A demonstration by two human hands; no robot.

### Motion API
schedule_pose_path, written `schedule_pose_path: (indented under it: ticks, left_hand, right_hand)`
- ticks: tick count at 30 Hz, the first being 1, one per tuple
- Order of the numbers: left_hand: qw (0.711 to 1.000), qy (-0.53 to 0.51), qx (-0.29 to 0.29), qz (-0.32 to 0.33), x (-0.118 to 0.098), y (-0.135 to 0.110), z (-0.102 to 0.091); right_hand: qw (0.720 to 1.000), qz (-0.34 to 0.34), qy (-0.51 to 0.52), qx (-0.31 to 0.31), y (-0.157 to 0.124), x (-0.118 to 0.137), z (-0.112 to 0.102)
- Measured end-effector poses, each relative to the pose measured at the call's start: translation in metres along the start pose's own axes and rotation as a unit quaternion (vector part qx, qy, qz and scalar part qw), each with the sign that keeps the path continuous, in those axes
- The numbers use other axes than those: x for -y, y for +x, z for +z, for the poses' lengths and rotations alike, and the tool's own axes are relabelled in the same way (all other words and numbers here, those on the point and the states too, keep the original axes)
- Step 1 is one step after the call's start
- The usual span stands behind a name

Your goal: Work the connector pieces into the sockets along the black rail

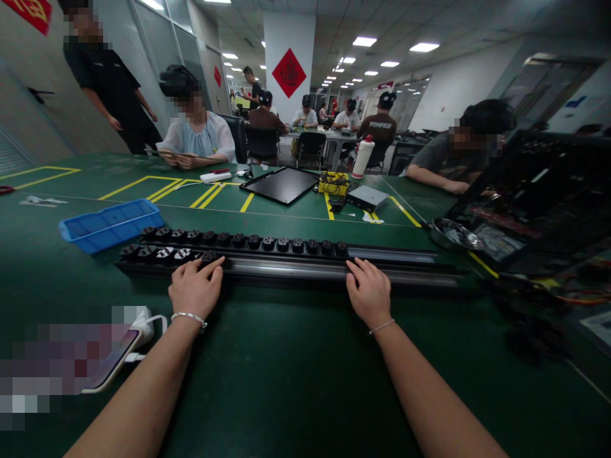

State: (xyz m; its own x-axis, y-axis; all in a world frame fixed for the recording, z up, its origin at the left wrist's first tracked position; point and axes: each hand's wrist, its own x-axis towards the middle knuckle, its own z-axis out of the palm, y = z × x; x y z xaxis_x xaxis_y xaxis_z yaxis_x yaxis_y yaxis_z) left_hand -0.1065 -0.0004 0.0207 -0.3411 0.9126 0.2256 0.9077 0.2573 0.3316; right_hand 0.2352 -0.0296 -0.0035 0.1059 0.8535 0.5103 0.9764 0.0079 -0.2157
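Two long black rails lie side by side across the green table. The far rail (pixel 286 245) carries a row of several black socket modules. The near rail (pixel 296 270) has a few modules at its left end. My left hand (pixel 195 287) rests on the near rail's left part, fingers bent, with the fingertips on a module there. My right hand (pixel 368 291) lies on the same rail near its middle, fingers curled over its edge. Both wrists wear thin bracelets.
A blue plastic tray (pixel 111 224) sits at the left behind the rails. A phone on a white cable (pixel 114 357) lies near my left forearm. A metal bowl (pixel 451 234), a black crate (pixel 539 197) and loose wires stand at the right. Other people sit across the table.
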Motion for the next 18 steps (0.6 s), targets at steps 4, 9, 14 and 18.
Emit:
schedule_pose_path:
  ticks: [4,9,14,18]
  left_hand:
    - [1.000,-0.004,-0.006,0.002,-0.0003,-0.0010,0.0006]
    - [1.000,-0.003,-0.012,0.003,-0.0033,-0.0031,-0.0010]
    - [1.000,0.001,-0.018,0.004,-0.0037,-0.0035,-0.0006]
    - [1.000,0.002,-0.023,0.009,-0.0025,-0.0031,0.0015]
  right_hand:
    - [1.000,0.001,0.000,0.001,0.0001,0.0011,-0.0012]
    - [1.000,0.001,-0.003,0.000,-0.0002,0.0011,-0.0020]
    - [1.000,-0.003,0.001,-0.005,-0.0003,0.0006,-0.0015]
    - [1.000,-0.002,-0.002,-0.002,-0.0003,0.0014,-0.0019]
